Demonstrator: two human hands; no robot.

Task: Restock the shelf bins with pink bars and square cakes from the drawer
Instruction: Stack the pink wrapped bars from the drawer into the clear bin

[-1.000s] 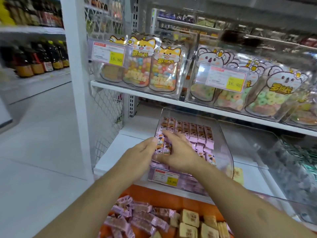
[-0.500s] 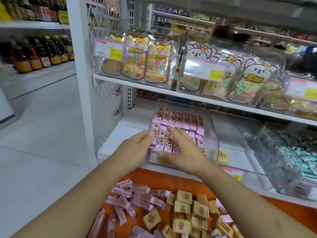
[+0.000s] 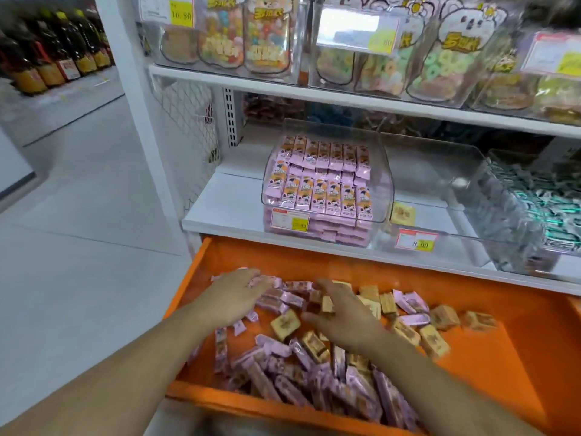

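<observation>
The orange drawer (image 3: 515,369) stands pulled out below the shelf, strewn with pink bars (image 3: 314,372) and tan square cakes (image 3: 285,324). My left hand (image 3: 232,298) hovers flat over pink bars at the drawer's back left, fingers spread, holding nothing. My right hand (image 3: 344,316) reaches over the middle of the pile, fingers loosely bent above a square cake; no grip shows. On the shelf above, a clear bin (image 3: 385,171) holds neat rows of pink bars. The clear bin to its right (image 3: 440,184) holds one square cake (image 3: 403,213).
A further clear bin of green-wrapped sweets (image 3: 540,209) sits at the right. The upper shelf (image 3: 345,99) carries bins of bagged candy. A white upright post (image 3: 138,121) borders the shelf on the left, with grey aisle floor (image 3: 78,231) beyond it.
Both hands have left the pink-bar bin on the shelf and dropped down into the orange drawer. The view has tilted down, showing more of the drawer.
</observation>
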